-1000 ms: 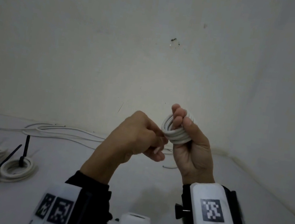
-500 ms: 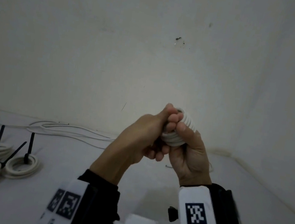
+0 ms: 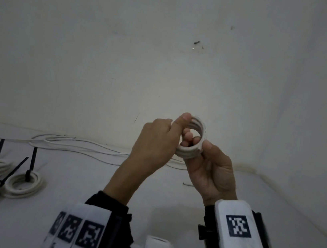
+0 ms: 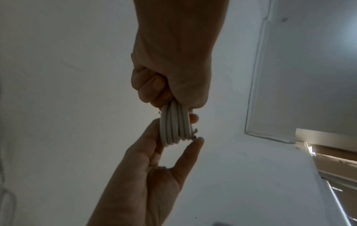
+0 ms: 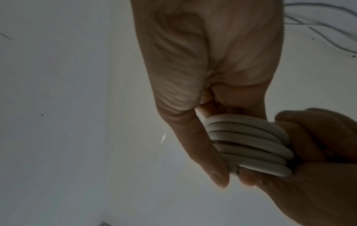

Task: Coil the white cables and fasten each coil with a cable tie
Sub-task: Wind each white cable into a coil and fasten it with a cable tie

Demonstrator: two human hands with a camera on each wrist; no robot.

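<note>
A small coil of white cable [image 3: 188,151] is held up in front of the wall, its opening turned towards me. My left hand [image 3: 178,130] grips its left side, thumb lying over the top rim and fingers curled in. My right hand [image 3: 207,149] pinches the right side between thumb and fingers. In the left wrist view the coil [image 4: 173,126] shows several turns side by side, hanging from my left hand [image 4: 170,91]. The right wrist view shows the coil [image 5: 247,142] edge-on against my right hand [image 5: 212,152].
Finished white coils [image 3: 24,184] with black cable ties [image 3: 31,164] lie on the white table [image 3: 88,176] at the left. Loose white cables [image 3: 75,145] run along the wall at the back. The table ends in a corner at the right.
My left hand has left the cable end below the coil and moved up onto the coil, thumb over its rim. The coil has turned so that its opening faces me.
</note>
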